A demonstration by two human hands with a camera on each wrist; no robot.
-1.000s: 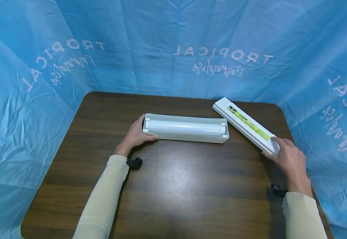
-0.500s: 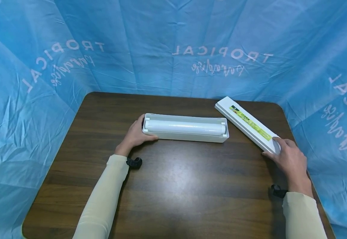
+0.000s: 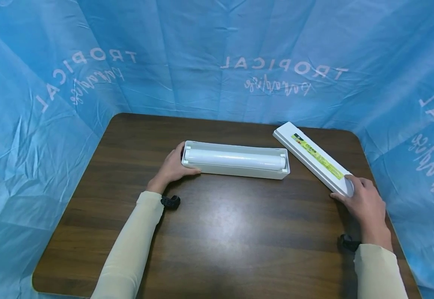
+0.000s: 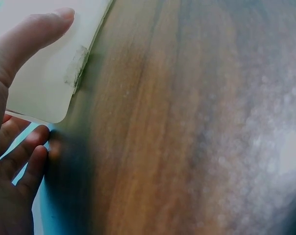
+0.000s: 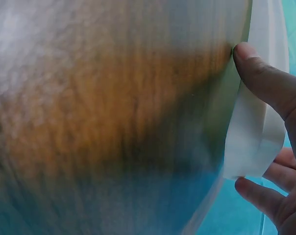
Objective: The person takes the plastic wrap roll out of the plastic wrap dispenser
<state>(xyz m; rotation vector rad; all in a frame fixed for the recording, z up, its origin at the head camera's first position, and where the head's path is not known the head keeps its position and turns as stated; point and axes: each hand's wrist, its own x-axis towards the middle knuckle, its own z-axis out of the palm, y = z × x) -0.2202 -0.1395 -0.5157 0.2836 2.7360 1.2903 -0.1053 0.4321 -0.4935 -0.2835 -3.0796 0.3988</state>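
Observation:
A long white cling film dispenser box (image 3: 239, 170) lies uncovered near the middle of the table, a white roll (image 3: 235, 159) lengthwise inside it. My left hand (image 3: 172, 166) grips its left end, thumb along the near wall; the left wrist view shows the thumb flat on that wall beside a worn strip of tape (image 4: 77, 67). To the right, the dispenser's white lid (image 3: 319, 154) slants away, bearing a yellow-green label (image 3: 331, 169). My right hand (image 3: 366, 203) holds the lid's near end, with the thumb on its left side and fingers round the end in the right wrist view.
The dark wood table (image 3: 217, 232) has rounded corners. Blue printed cloth (image 3: 202, 54) hangs behind it and along both sides. The lid's far end reaches near the table's back edge, and the right hand is close to the right edge.
The lid has slid slightly to the right with my right hand. The head view has shifted a little; the left hand and the box keep their place on the table.

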